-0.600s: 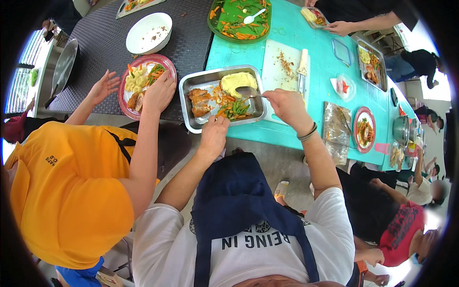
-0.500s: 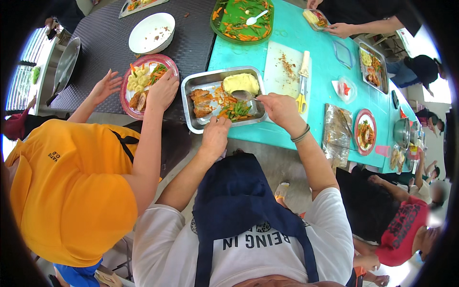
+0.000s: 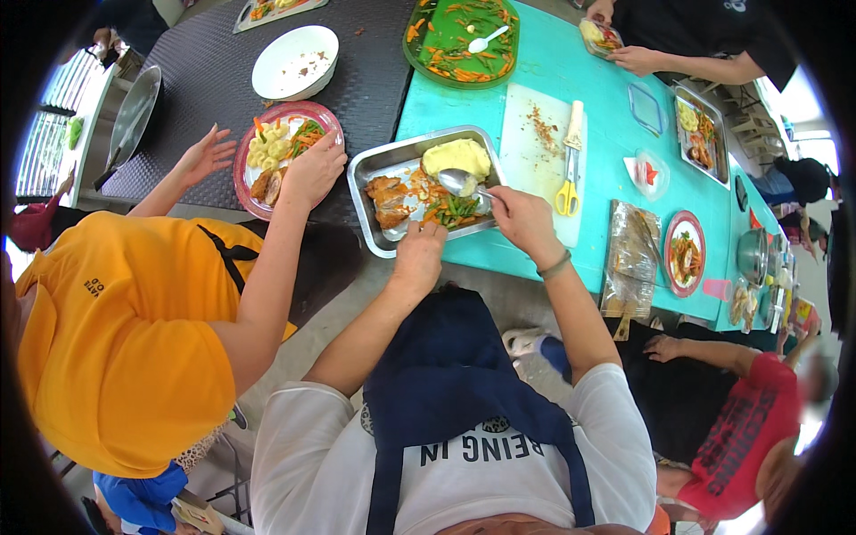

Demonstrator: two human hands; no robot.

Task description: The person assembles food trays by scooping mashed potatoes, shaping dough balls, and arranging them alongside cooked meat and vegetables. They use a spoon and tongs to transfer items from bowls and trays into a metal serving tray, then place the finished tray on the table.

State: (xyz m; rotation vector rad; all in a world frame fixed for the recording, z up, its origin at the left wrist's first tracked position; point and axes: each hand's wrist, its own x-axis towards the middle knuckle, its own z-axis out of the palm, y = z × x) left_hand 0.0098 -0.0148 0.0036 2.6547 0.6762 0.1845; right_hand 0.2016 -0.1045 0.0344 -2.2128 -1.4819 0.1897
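My right hand [image 3: 524, 218] grips a metal spoon [image 3: 455, 182] by its handle. The spoon's bowl hovers low over the food in a rectangular metal tray [image 3: 392, 160], close to the mound of mashed potato [image 3: 462, 157]. Bent over the tray's near rim, my left hand [image 3: 419, 256] has its fingertips inside, beside the cut green and orange vegetables [image 3: 451, 212]; its thumb is hidden. Browned pieces of meat [image 3: 385, 200] lie at the tray's left, with reddish-orange crumbs or sauce smeared toward the middle.
At my left, a person in yellow has both hands about a red-rimmed plate [image 3: 241, 185] of food. Behind it stands a white bowl [image 3: 299, 58]. A green tray [image 3: 437, 78] of vegetables, a cutting board [image 3: 526, 165], yellow-handled scissors [image 3: 567, 198] and a wrapped board [image 3: 624, 254] surround my tray.
The view has shifted slightly. The spoon's bowl now shows more of its inner face, above the vegetables. My left hand stays at the tray's near rim.
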